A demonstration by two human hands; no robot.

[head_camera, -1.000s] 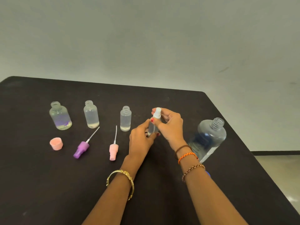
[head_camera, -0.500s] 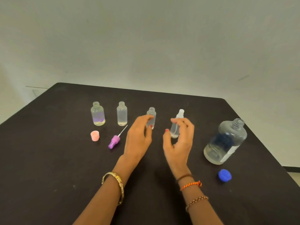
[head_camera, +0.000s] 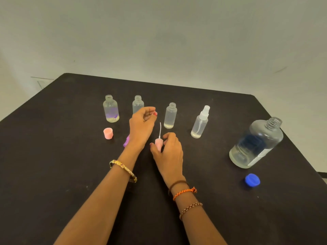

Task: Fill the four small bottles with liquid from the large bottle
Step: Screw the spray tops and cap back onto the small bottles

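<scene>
Four small clear bottles stand in a row on the black table (head_camera: 53, 174): a round one (head_camera: 111, 110) at the left, a second (head_camera: 137, 106) partly behind my left hand, a third (head_camera: 170, 116), and a fourth (head_camera: 200, 123) with a white spray top on. The large bottle (head_camera: 256, 144) stands uncapped at the right, partly full. My right hand (head_camera: 168, 151) pinches the pink spray pump (head_camera: 158, 143) on the table. My left hand (head_camera: 142, 126) hovers above, fingers loosely curled, holding nothing.
A pink cap (head_camera: 108, 133) lies left of my hands. A purple spray pump (head_camera: 126, 141) peeks out from under my left wrist. The blue cap (head_camera: 252, 180) of the large bottle lies near the right table edge.
Both hands let go of the bottle with the white spray top, which now stands alone. My right hand moved left and down onto the pink pump; my left hand rose over the row.
</scene>
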